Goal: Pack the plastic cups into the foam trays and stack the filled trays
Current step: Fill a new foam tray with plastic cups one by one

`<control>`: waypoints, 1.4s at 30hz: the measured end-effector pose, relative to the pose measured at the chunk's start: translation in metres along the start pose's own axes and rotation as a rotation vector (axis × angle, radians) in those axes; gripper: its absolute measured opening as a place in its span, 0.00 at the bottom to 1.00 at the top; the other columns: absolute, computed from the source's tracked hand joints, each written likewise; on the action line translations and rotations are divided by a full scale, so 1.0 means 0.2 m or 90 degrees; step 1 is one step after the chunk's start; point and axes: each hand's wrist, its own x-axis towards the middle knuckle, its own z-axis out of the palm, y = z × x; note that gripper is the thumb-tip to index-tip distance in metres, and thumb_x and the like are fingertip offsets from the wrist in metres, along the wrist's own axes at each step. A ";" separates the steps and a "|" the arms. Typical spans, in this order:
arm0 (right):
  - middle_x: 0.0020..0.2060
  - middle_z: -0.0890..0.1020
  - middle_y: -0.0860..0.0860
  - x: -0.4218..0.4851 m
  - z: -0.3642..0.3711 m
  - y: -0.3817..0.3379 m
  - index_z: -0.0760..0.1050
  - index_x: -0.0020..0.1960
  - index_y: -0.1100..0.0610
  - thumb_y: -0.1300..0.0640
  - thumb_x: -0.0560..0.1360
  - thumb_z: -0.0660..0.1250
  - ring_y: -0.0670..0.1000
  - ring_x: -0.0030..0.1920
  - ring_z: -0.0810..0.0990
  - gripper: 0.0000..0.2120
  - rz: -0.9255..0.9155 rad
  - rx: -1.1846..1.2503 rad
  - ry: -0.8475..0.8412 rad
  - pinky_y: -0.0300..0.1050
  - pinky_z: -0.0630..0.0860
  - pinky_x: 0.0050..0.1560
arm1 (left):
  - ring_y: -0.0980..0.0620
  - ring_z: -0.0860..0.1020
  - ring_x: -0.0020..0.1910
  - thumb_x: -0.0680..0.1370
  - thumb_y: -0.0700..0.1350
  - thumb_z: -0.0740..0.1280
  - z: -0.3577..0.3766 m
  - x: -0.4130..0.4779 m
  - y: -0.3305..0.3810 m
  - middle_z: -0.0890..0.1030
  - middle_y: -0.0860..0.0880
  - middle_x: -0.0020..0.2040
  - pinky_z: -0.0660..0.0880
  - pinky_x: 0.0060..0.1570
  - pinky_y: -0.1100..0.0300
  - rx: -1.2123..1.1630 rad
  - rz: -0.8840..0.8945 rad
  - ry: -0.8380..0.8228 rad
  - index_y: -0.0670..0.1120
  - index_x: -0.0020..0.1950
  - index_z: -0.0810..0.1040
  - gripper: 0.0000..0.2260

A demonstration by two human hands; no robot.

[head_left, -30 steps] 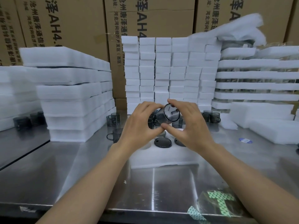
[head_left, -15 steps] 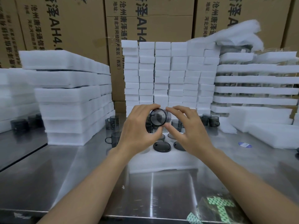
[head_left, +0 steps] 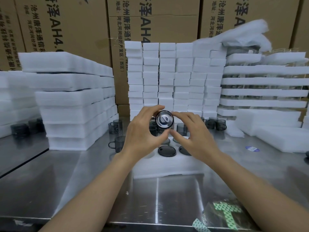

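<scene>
Several foam trays [head_left: 75, 106] are stacked at the left of the frame on the tabletop [head_left: 75, 181], with loose cups [head_left: 116, 126] just beside them. At centre, a dark plastic cup [head_left: 164, 121] is gripped by the left hand [head_left: 142, 131], fingers curled round it, above a foam tray [head_left: 167, 166]. The right hand [head_left: 195, 138] is held loosely spread, fingertips at the cup's rim. Filled trays [head_left: 264, 81] are stacked at the right.
</scene>
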 end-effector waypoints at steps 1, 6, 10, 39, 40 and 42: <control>0.67 0.75 0.38 0.00 0.00 0.00 0.68 0.77 0.39 0.37 0.79 0.68 0.43 0.65 0.72 0.28 -0.001 -0.001 -0.003 0.48 0.72 0.68 | 0.58 0.80 0.60 0.73 0.49 0.80 0.00 0.00 0.01 0.81 0.58 0.60 0.74 0.55 0.69 -0.041 -0.046 0.005 0.53 0.70 0.78 0.27; 0.61 0.78 0.37 0.00 0.00 -0.01 0.68 0.75 0.39 0.37 0.78 0.71 0.41 0.62 0.74 0.28 0.014 0.033 0.005 0.48 0.73 0.65 | 0.54 0.86 0.50 0.76 0.53 0.79 0.00 0.03 0.04 0.85 0.56 0.51 0.79 0.43 0.65 -0.313 -0.289 -0.005 0.56 0.66 0.79 0.20; 0.57 0.77 0.35 0.00 -0.01 -0.02 0.68 0.73 0.36 0.36 0.78 0.68 0.39 0.61 0.74 0.25 0.025 0.068 0.014 0.44 0.72 0.62 | 0.56 0.86 0.47 0.83 0.54 0.72 -0.02 0.05 0.03 0.87 0.53 0.48 0.80 0.43 0.60 -0.353 -0.385 -0.076 0.56 0.67 0.79 0.14; 0.42 0.85 0.47 0.00 -0.02 -0.06 0.81 0.48 0.47 0.43 0.82 0.69 0.47 0.45 0.82 0.09 0.153 0.299 -0.030 0.42 0.77 0.48 | 0.53 0.85 0.41 0.86 0.64 0.57 -0.01 0.06 0.01 0.88 0.46 0.43 0.74 0.47 0.55 -0.316 -0.511 -0.181 0.44 0.58 0.84 0.27; 0.41 0.84 0.46 0.00 -0.02 -0.06 0.81 0.48 0.47 0.42 0.82 0.69 0.46 0.44 0.81 0.10 0.152 0.302 -0.028 0.40 0.76 0.47 | 0.54 0.85 0.41 0.86 0.64 0.56 0.00 0.05 0.01 0.88 0.46 0.42 0.74 0.47 0.55 -0.313 -0.514 -0.185 0.44 0.56 0.84 0.27; 0.41 0.84 0.45 0.00 -0.02 -0.06 0.81 0.48 0.46 0.39 0.81 0.68 0.45 0.44 0.81 0.12 0.160 0.312 -0.023 0.36 0.76 0.45 | 0.53 0.85 0.41 0.87 0.65 0.55 0.00 0.05 0.00 0.88 0.46 0.42 0.74 0.47 0.54 -0.314 -0.518 -0.200 0.44 0.52 0.84 0.28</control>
